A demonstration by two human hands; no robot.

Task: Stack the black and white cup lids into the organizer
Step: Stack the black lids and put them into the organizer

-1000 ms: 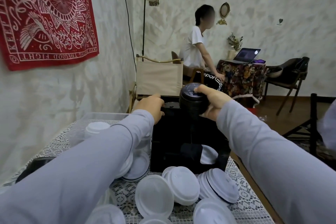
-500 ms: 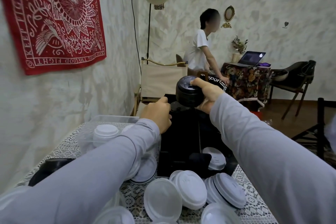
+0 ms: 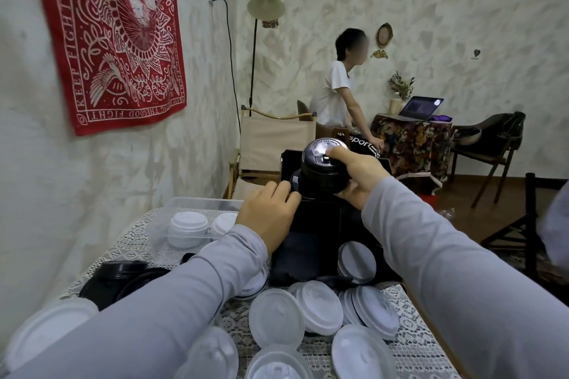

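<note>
The person's right hand (image 3: 358, 174) is closed around a stack of black lids (image 3: 323, 168), thumb on the top lid, holding it at the top of the black organizer (image 3: 326, 224). The left hand (image 3: 268, 212) rests curled against the organizer's upper left edge, fingertips touching the stack's bottom rim; it seems to steady, not grip. Compared with a second ago, the stack has tipped: its top face now turns up and toward the viewer, long axis leaning back-left, likely lining up with a slot. White lids (image 3: 311, 311) lie loose on the lace tablecloth (image 3: 415, 351) in front, more black lids (image 3: 123, 277) to the left, and others sit in a clear tub (image 3: 197, 204). Much sorting remains.
</note>
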